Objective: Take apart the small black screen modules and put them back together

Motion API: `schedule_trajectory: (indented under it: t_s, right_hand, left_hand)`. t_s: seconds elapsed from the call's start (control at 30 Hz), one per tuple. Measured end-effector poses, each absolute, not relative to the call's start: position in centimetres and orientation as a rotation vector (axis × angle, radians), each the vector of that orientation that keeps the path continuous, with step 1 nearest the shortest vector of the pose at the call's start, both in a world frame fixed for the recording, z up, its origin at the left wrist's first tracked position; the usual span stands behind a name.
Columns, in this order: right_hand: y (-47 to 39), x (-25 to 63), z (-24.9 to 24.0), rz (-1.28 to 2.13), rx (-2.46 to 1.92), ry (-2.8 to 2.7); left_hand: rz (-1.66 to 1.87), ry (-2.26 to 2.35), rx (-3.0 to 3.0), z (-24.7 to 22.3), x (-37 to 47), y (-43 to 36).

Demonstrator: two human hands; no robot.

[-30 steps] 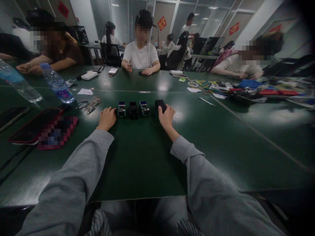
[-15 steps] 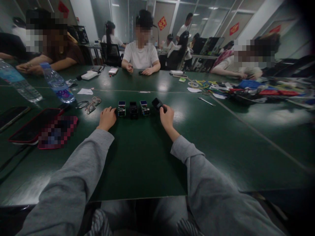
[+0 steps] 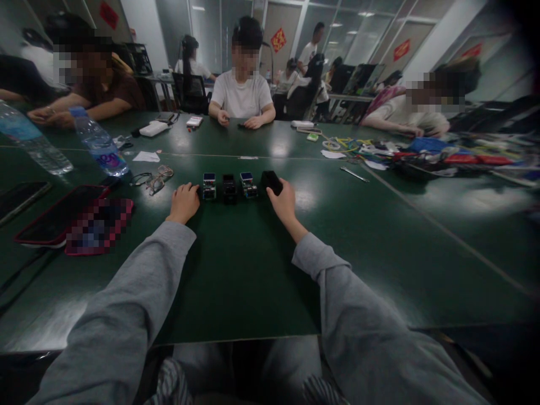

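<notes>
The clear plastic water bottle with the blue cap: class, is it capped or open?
Capped. The clear plastic water bottle with the blue cap on the dark green table has that cap seated on its neck.

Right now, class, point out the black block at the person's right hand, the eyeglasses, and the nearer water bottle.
black block [image 3: 270, 181], head view, on its top face.
eyeglasses [image 3: 157, 180], head view, on the lens frames.
nearer water bottle [image 3: 100, 145], head view, on its clear body above the label.
</notes>
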State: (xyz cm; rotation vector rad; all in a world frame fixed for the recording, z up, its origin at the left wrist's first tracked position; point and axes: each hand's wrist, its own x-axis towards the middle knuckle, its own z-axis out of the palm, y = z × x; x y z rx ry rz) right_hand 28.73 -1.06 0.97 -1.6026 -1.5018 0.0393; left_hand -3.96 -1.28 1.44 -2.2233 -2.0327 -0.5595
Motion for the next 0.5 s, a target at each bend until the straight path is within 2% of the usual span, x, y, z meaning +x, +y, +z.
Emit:
schedule_trajectory:
  t_s: [0.27, 0.5]
  right_hand:
    - [-4.0, 32.4, 3.6, 0.078, -1.552, -1.506]
    - [-10.5, 51.2, 2.9, -0.240, -1.686, -1.340]
  left_hand:
    - [-0.561, -2.011, -2.228, 1.4, -4.1, -1.3]
    - [-0.582, -1.997, -2.234, 1.4, -4.1, -1.6]
